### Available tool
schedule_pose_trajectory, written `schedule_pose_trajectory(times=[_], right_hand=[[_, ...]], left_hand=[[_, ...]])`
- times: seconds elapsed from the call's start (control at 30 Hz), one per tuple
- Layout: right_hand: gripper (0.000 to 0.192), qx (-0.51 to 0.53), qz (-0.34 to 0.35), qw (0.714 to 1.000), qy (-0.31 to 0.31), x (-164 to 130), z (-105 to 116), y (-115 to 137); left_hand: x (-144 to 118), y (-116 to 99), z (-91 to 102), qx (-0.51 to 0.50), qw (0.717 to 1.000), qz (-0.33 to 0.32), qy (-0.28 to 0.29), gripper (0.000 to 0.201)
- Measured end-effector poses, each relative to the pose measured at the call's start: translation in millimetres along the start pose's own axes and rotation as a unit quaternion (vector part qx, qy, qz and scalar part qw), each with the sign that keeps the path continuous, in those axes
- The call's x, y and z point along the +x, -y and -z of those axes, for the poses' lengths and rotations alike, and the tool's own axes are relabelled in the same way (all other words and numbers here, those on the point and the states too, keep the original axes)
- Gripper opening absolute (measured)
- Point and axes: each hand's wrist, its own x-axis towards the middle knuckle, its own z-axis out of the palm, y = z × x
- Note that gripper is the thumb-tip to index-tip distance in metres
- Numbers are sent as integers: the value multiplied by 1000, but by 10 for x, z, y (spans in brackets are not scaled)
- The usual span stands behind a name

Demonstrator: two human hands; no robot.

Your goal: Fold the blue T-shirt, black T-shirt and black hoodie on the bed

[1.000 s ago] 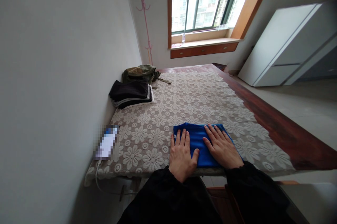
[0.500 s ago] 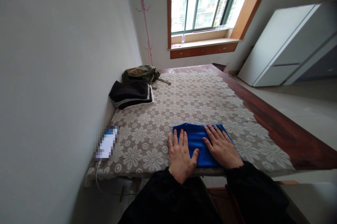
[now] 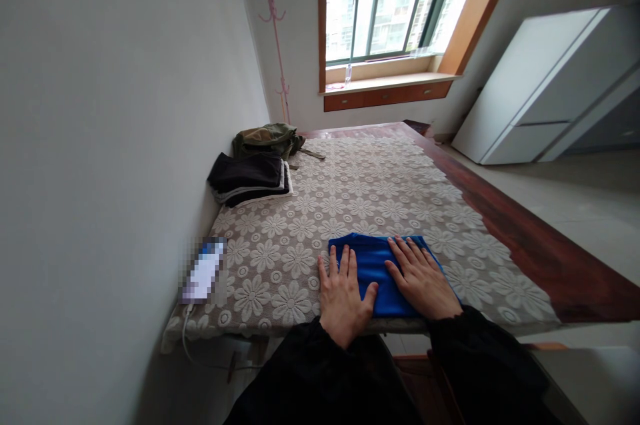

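A folded piece of shiny blue cloth [image 3: 374,272], perhaps a garment, lies flat at the near edge of the table. My left hand [image 3: 345,295] rests on its left side, palm down with the fingers spread. On the right side of the cloth lies my right hand [image 3: 423,278], also flat, fingers stretched out and pointing up and left. Parts of the cloth are hidden under both hands. Its far edge shows a small raised fold near the left corner. Neither hand grips anything.
A lace tablecloth [image 3: 350,192] with flower patterns covers most of the wooden table [image 3: 540,238]. Folded dark and light clothes [image 3: 247,175] lie at the left by a green backpack [image 3: 265,140]. A blurred-out phone [image 3: 203,272] with a cable is near the wall.
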Motion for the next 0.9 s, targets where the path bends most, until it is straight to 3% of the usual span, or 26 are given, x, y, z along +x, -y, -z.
schedule_pose_trajectory(times=[0.33, 0.9], right_hand=[[55, 6, 3, 1000, 10, 9, 43, 15], [62, 9, -7, 1000, 6, 5, 12, 12]], left_hand=[[-3, 13, -16, 22, 1000, -7, -8, 80], [-8, 6, 3, 12, 1000, -6, -4, 80]])
